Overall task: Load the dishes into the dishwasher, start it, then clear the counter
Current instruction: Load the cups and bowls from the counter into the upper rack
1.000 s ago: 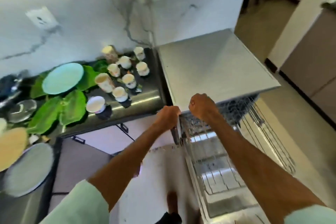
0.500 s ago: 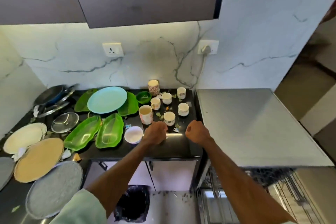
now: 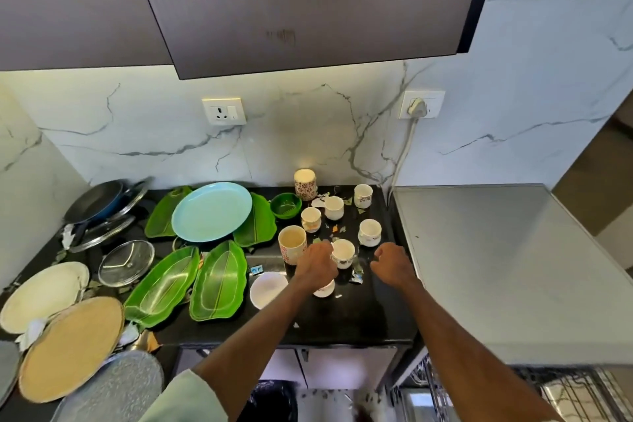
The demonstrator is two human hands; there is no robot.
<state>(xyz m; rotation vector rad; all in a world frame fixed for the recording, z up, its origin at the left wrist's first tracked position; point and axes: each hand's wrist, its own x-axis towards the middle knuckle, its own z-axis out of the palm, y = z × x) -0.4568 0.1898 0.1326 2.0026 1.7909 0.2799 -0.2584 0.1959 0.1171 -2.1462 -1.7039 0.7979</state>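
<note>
Our left hand has come forward from the counter's front edge and now sits among the cups. Its knuckles face us with the fingers curled against the side of a cup, and a smaller cup shows just under the wrist. We cannot tell whether the fingers have closed on either one. Our right hand has moved forward too. It has loosened from a fist into loosely curled fingers and holds nothing, hovering just right of that same cup.

A second ago both hands were down at the dishwasher's rack. That rack now stands pulled out at the lower right, beneath the dishwasher, and the part we see carries nothing we can make out. We judge that opening is finished and loading starts here, with a cup as the first pick.

Nothing has left the counter yet. More cups, a mug, a bowl and the plates further left all wait there.
</note>
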